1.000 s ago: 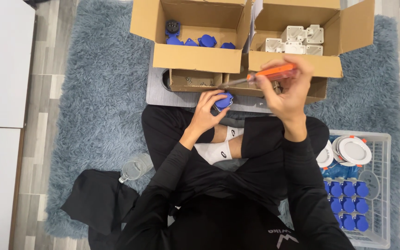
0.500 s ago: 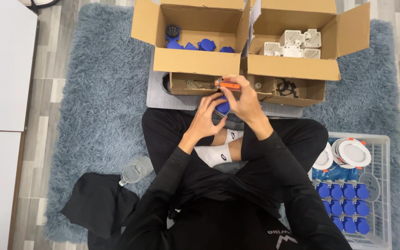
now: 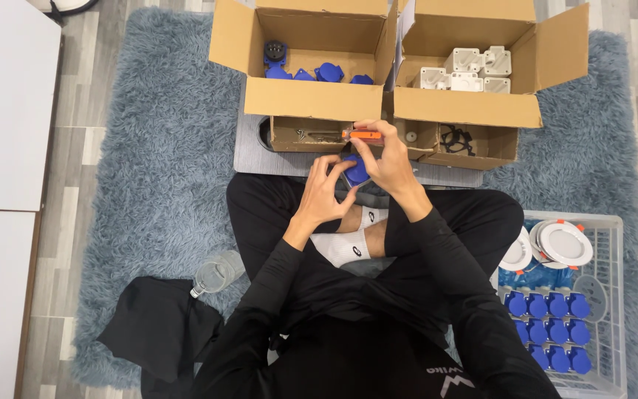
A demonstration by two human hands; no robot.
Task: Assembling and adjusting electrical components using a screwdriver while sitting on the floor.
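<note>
I sit cross-legged on a shaggy blue-grey rug. My left hand (image 3: 324, 193) cups a small blue socket part (image 3: 356, 171) above my knees. My right hand (image 3: 387, 159) grips an orange-handled screwdriver (image 3: 364, 135), held upright over the blue part with its tip hidden behind my fingers. Both hands touch around the part.
Two open cardboard boxes stand ahead: the left box (image 3: 300, 96) holds blue parts, the right box (image 3: 467, 107) white ones. Low trays (image 3: 311, 135) with small hardware sit on a grey board. A white basket (image 3: 614, 295) at right holds blue sockets and round white lamps. A bottle (image 3: 215, 272) and black cloth (image 3: 160, 332) lie left.
My right hand has swung the screwdriver from lying sideways above the boxes to standing upright over the blue part. My left hand has stayed on the part.
</note>
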